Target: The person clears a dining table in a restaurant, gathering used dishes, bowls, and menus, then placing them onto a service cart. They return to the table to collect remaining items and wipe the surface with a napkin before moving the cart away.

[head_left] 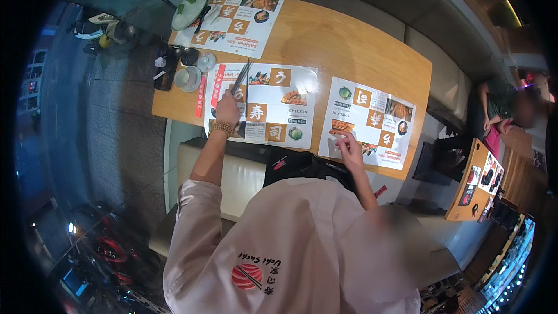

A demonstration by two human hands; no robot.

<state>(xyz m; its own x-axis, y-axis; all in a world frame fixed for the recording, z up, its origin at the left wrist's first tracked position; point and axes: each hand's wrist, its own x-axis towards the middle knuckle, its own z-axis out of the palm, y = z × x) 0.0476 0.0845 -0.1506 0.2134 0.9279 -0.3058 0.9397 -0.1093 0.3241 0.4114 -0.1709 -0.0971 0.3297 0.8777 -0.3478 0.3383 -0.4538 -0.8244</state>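
Note:
My left hand (228, 110), with a beaded bracelet at the wrist, is closed round dark chopsticks (242, 78) that point away from me over the left near paper placemat (303, 125). Beside that hand lie two red paper chopstick sleeves, one on the placemat (218, 84) and one on the bare wood (201, 97). My right hand (351, 152) hovers at or just over the right near placemat (326, 144). Its fingers are loosely bent and apart, and nothing shows in them.
A plate with green leaves (189, 9) sits on the far left placemat (259, 34). Small cups (186, 78) and a dark holder (165, 68) stand at the wooden table's (363, 40) left edge. Padded benches (427, 52) flank it; a seated person (497, 104) is at the right.

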